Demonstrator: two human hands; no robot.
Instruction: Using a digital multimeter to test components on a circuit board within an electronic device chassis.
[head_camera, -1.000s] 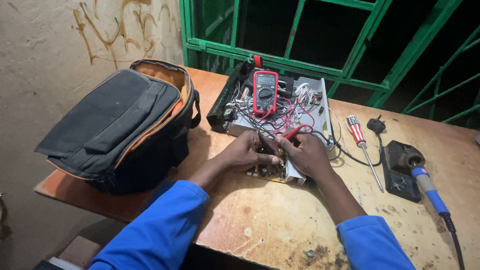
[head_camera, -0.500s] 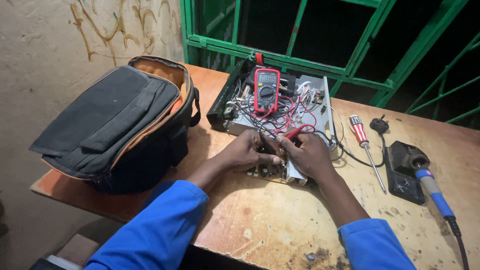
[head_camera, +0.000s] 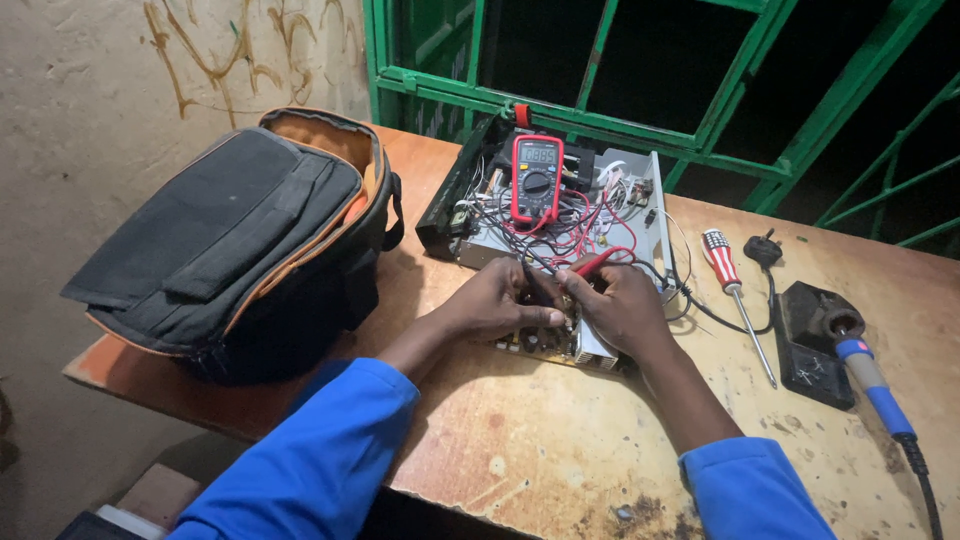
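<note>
On my left I see a black tool bag (head_camera: 230, 240) with orange trim on the desk (head_camera: 540, 440). To the right lie a red-and-white screwdriver (head_camera: 735, 290), a black plug (head_camera: 765, 250) and a blue-handled soldering iron (head_camera: 875, 385) in its stand.

Left hand (head_camera: 490, 300) and right hand (head_camera: 622, 308) close together, fingers (head_camera: 540, 318) curled, pinching; forearms converge, blue sleeves pushed up.

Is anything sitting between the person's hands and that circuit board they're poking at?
Nothing visible. Both the left hand and right hand already rest on the circuit board; the right holds a red probe. Loose wires lie just behind.
</note>
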